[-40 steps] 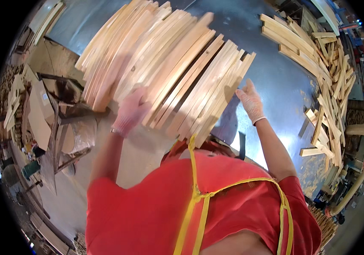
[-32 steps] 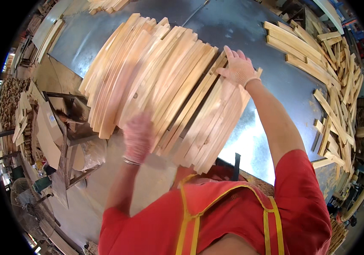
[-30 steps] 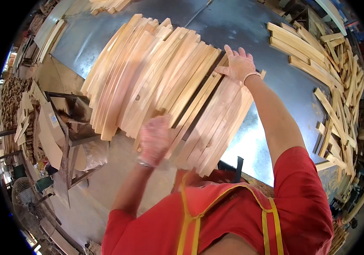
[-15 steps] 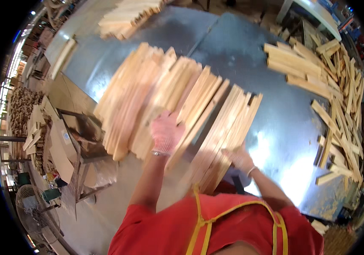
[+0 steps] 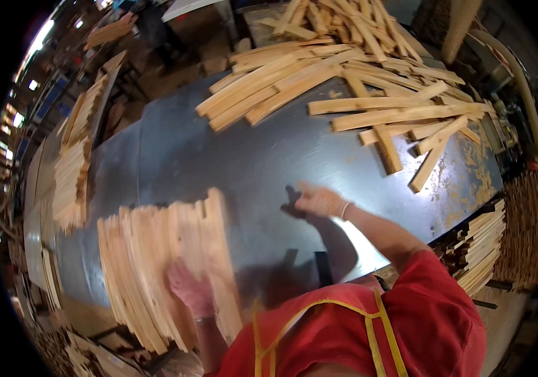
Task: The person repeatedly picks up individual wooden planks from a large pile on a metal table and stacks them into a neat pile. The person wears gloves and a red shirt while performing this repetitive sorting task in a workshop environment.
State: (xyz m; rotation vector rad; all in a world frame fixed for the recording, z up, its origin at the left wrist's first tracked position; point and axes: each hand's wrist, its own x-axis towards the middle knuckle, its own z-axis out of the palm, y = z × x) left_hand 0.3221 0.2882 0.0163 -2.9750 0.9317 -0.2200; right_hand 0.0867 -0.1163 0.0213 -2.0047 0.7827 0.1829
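Note:
A row of light wooden strips (image 5: 149, 264) lies side by side on the left of the metal table (image 5: 250, 188), close to me. My left hand (image 5: 192, 290), in a pinkish glove, rests on the strips near the row's right side; its fingers are somewhat blurred but appear to lie on the wood rather than wrap round a piece. Over the bare metal to the right of the row, my right hand (image 5: 322, 202) reaches out, gloved, with fingers apart and nothing in them. Beyond it lies a loose heap of wooden strips (image 5: 401, 116), crossing at many angles.
Another stack of strips (image 5: 71, 182) sits at the table's far left. Stacked wood (image 5: 483, 251) stands off the right edge, near a hose (image 5: 520, 75). A person in dark clothes (image 5: 156, 28) stands beyond the table, beside a white surface (image 5: 193, 6).
My view has turned right, towards the heap. My right hand has left the strips it was touching and moved out over the metal. The separate groups of strips now form one row beside my left hand.

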